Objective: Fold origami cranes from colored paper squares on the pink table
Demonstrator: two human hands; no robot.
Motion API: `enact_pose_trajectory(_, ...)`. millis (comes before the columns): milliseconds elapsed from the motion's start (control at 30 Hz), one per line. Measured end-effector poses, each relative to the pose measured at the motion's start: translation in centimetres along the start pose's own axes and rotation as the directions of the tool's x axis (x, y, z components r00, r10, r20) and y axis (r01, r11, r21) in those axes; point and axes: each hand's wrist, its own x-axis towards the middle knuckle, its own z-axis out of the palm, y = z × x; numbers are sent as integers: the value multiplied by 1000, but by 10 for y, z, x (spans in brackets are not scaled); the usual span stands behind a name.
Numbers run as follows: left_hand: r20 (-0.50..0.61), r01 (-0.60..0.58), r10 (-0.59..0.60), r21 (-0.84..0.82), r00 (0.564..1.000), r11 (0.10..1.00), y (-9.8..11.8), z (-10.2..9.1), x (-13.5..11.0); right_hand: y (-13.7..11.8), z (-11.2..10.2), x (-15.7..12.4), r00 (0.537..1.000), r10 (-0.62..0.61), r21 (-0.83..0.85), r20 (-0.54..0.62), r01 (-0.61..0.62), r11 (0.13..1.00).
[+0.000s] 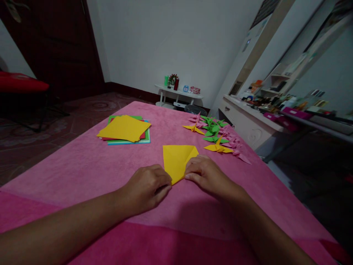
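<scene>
A partly folded yellow origami paper [176, 158] lies on the pink cloth in front of me, its pointed corner toward me. My left hand [151, 186] is closed at that near corner, with thumb and fingers pinching the edge. On the opposite side my right hand [205, 173] has its fingers curled over the right edge, gripping the paper and hiding part of it. Creases run across the upper right of the sheet.
A stack of coloured paper [124, 129] with yellow on top lies at the left. Folded yellow cranes [219, 148], green cranes [212, 127] and pink cranes [233, 140] cluster along the right edge of the pink-covered table [82, 165]. A dressing table [250, 121] stands beyond.
</scene>
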Motion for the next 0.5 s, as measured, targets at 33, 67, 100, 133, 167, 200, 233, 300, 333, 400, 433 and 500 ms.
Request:
enact_pose_trajectory(33, 24, 16, -16, -2, 1000, 1000, 0, 0, 0, 0, 0, 1, 1000, 16, -1, -4, -16, 1000)
enact_pose_trajectory(67, 48, 37, -37, -6, 998, 999, -1, 1, 0, -1, 1, 1, 999, 30, 0, -11, -30, 1000)
enact_pose_trajectory(100, 61, 61, -61, -11, 996, 998, -1, 1, 1, -1, 2, 1, 999, 43, 4, -18, -43, 999)
enact_pose_trajectory(133, 62, 86, -85, -19, 995, 996, -1, 2, 1, -1, 3, 2, 998, 54, 11, -25, -53, 999)
enact_pose_trajectory(167, 56, 109, -107, -31, 993, 994, -2, 2, 1, -1, 4, 2, 998, 62, 20, -28, -62, 998)
enact_pose_trajectory(200, 46, 128, -126, -45, 991, 991, -2, 3, 2, -1, 5, 2, 997, 69, 31, -30, -68, 997)
enact_pose_trajectory(233, 37, 141, -139, -61, 990, 988, -2, 3, 2, 0, 5, 2, 997, 74, 43, -30, -72, 996)
enact_pose_trajectory(300, 32, 146, -144, -81, 989, 986, -3, 4, 3, 2, 5, 1, 997, 73, 81, -28, -70, 994)
enact_pose_trajectory(333, 32, 139, -137, -77, 990, 987, -3, 4, 3, 5, 5, 0, 997, 69, 105, -25, -66, 992)
enact_pose_trajectory(400, 30, 101, -101, -29, 994, 994, -5, 3, 2, 12, 2, -3, 998, 63, 158, -18, -60, 986)
enact_pose_trajectory(433, 18, 71, -71, 13, 997, 997, -6, 2, 2, 17, 1, -4, 998, 64, 183, -17, -60, 981)
enact_pose_trajectory(500, -45, -2, 7, 118, 999, 993, -11, -2, 2, 26, -1, -6, 998, 66, 224, -18, -61, 973)
